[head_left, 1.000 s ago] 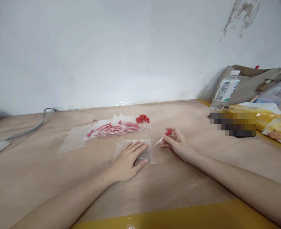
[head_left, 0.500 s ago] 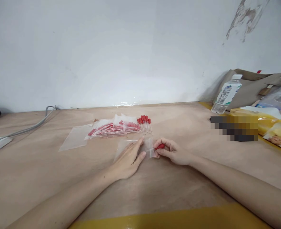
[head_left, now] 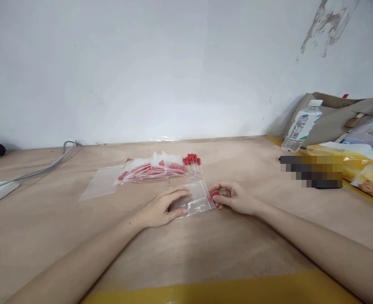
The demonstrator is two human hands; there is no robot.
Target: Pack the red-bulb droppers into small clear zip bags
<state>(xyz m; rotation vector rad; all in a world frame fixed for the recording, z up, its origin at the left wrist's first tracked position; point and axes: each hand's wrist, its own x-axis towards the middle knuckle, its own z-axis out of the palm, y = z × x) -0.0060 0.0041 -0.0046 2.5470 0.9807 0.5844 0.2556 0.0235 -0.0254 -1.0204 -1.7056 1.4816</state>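
Observation:
A clear zip bag (head_left: 195, 204) lies flat on the brown-covered table. My left hand (head_left: 163, 207) rests at the bag's left side, thumb and fingers spread apart over its edges. My right hand (head_left: 234, 199) pinches the red rubber bulb of a dropper (head_left: 214, 195) at the bag's right end, by the zip strip. The dropper's slim tube is hard to make out against the clear plastic. Just behind, several loose red-bulbed droppers (head_left: 192, 159) lie side by side, bulbs pointing to the wall.
Left of the loose droppers is a pile of filled bags (head_left: 151, 169), with a flat bag (head_left: 99, 183) beside it. A grey cable (head_left: 52, 165) runs at far left. On the right stand a water bottle (head_left: 301, 126), a grey bag (head_left: 333, 116) and a yellow package (head_left: 338, 154).
My left hand has slid left and its fingers have spread, uncovering more of the bag. The bag and my right hand with the dropper have shifted slightly right.

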